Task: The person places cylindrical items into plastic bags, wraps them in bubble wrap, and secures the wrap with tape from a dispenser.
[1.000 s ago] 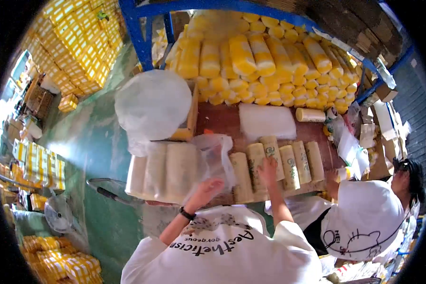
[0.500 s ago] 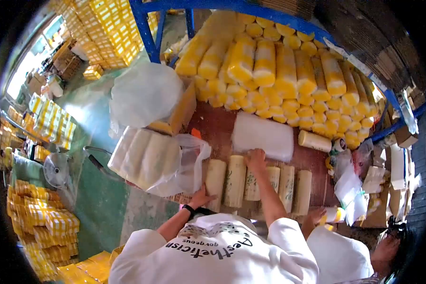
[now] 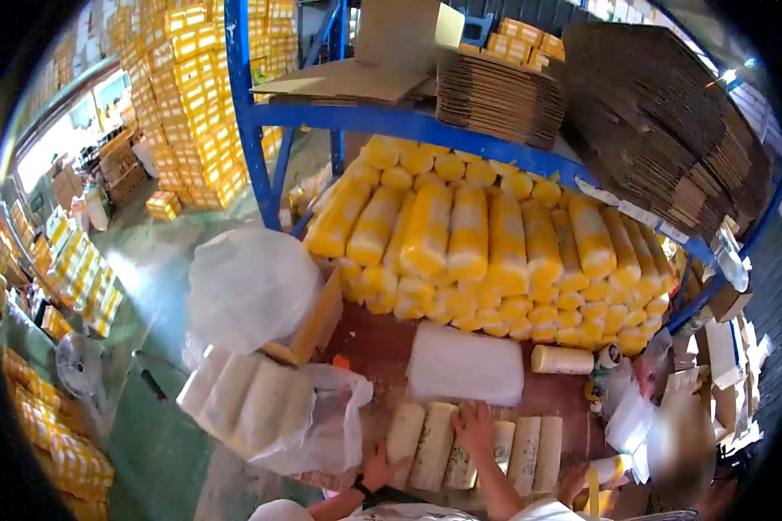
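Several cream-coloured rolls with green markings [image 3: 433,447] lie side by side at the table's front edge. My left hand [image 3: 380,469], with a black band on the wrist, is beside the leftmost roll, fingers apart. My right hand [image 3: 473,425] lies spread over the tops of the middle rolls. Behind them is a flat stack of clear plastic sheets [image 3: 466,365]. A single cream roll [image 3: 562,359] lies to its right. At the left, a plastic bag holding several rolls [image 3: 252,404] has its mouth toward my left hand.
Yellow-and-white rolls [image 3: 508,243] are piled behind, under a blue rack [image 3: 408,124] carrying flattened cardboard [image 3: 500,95]. A box [image 3: 321,321] topped with plastic bags [image 3: 252,286] stands left. At the right, a co-worker's hand [image 3: 573,482] is near a yellow-and-white roll [image 3: 611,470].
The view has tilted up, so the table sits lower and more of the rack shows. My right hand's fingers are spread wider over the rolls, which lie closer together on the right.
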Demonstrator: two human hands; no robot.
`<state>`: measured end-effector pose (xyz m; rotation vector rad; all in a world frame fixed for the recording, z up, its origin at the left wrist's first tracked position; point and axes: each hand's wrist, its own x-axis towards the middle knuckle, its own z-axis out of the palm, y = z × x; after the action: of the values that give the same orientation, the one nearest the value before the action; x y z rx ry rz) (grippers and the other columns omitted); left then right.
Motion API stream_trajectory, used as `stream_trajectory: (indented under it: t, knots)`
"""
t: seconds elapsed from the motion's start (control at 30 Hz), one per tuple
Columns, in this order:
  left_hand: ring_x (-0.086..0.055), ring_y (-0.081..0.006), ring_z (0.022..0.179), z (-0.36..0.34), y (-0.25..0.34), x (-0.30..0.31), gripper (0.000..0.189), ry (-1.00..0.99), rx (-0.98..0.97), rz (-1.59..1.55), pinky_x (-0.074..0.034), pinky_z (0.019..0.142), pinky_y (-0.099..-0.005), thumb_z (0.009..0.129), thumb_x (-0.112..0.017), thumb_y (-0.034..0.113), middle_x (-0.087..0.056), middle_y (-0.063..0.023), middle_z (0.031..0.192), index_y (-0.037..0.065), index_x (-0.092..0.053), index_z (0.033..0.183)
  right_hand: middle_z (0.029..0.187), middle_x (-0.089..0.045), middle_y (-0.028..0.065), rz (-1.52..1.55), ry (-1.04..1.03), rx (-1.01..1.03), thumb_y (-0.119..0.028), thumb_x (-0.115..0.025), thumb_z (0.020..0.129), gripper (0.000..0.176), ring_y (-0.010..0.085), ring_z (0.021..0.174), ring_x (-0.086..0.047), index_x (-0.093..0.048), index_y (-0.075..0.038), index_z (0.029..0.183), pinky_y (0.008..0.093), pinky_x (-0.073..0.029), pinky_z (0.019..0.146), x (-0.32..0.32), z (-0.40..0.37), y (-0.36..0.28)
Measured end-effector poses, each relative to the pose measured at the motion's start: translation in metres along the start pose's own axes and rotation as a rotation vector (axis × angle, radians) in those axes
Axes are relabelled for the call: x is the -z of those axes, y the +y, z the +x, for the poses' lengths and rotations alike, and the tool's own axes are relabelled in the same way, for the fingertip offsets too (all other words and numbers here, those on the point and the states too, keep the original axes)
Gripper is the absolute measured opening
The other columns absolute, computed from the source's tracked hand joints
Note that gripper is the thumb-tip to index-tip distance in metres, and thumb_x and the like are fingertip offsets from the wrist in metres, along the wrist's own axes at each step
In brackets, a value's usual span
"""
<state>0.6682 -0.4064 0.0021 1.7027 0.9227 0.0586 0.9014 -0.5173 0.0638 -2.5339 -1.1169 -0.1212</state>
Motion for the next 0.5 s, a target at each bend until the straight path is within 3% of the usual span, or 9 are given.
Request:
stream_trajectory:
  t: [0.07,0.17,0.27,0.5]
  knots:
    - [-0.051,-0.0421,0.099,0.002,0.033,-0.01,0.094,0.269,-0.307,0.201,-0.043,0.084,-0.0483,0.068,-0.072,0.054,-0.051,-0.0274,0.11,-0.006,-0.035,0.13,0.134,-0.04,0.0196,-0.022,0.003,-0.1,-0.034,-0.06,0.083,0.055,0.0369,0.125,-0.036,-0.047,-0.004,0.128,0.0505,-0.029,0.103,0.015,-0.006,-0.004]
    - [-0.051,-0.042,0.095,0.024,0.018,-0.054,0.091,0.302,-0.307,0.294,-0.044,0.081,-0.0494,0.068,-0.073,0.047,-0.05,-0.028,0.111,-0.008,-0.035,0.129,0.138,-0.037,0.0197,-0.18,-0.101,-0.168,-0.037,-0.058,0.084,0.063,0.0337,0.13,-0.032,-0.04,-0.003,0.134,0.0529,-0.02,0.108,0.014,-0.03,-0.012]
    - [-0.051,-0.0421,0.096,0.017,0.058,-0.049,0.09,0.302,-0.36,0.281,-0.043,0.082,-0.0491,0.069,-0.073,0.046,-0.05,-0.0284,0.111,-0.008,-0.034,0.13,0.141,-0.034,0.0193,-0.172,-0.089,-0.221,-0.039,-0.057,0.084,0.071,0.0322,0.133,-0.028,-0.033,0.001,0.137,0.0547,-0.012,0.109,-0.011,-0.053,-0.01]
    - [-0.049,-0.0423,0.099,0.014,0.099,-0.037,0.087,0.297,-0.41,0.32,-0.042,0.083,-0.0486,0.071,-0.071,0.043,-0.049,-0.0294,0.111,-0.009,-0.033,0.13,0.138,-0.037,0.0213,-0.049,0.038,-0.223,-0.037,-0.063,0.077,0.077,0.0318,0.13,-0.033,-0.033,0.003,0.135,0.0541,-0.015,0.109,-0.003,-0.044,-0.017]
